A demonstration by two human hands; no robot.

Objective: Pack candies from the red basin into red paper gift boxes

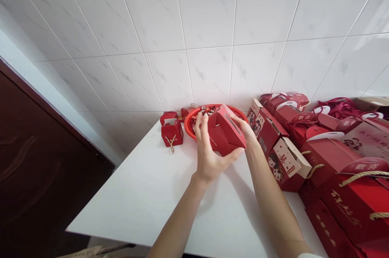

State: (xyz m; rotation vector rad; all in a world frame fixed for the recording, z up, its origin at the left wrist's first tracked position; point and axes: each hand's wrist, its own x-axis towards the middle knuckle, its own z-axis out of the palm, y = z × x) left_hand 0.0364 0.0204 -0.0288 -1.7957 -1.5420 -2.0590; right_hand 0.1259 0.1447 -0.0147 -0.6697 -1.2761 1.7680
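Between my two hands a red cardboard gift box (223, 136) is held tilted above the white table, with an opening on its upper side. My left hand (209, 152) grips it from the left and below, thumb along the lower right corner and fingers up the left side. My right hand (247, 130) holds the box's right side, its fingers partly hidden behind. Just behind the box stands a round orange-red basket (187, 125) with small wrapped sweets (194, 118) in it, partly covered by the box and my hands.
A small red box (172, 130) with a cord stands left of the basket. Many red gift boxes (328, 152) with rope handles are piled along the right. The white table (136, 201) ends at the left near a dark door (45, 169); a tiled wall (209, 67) stands behind.
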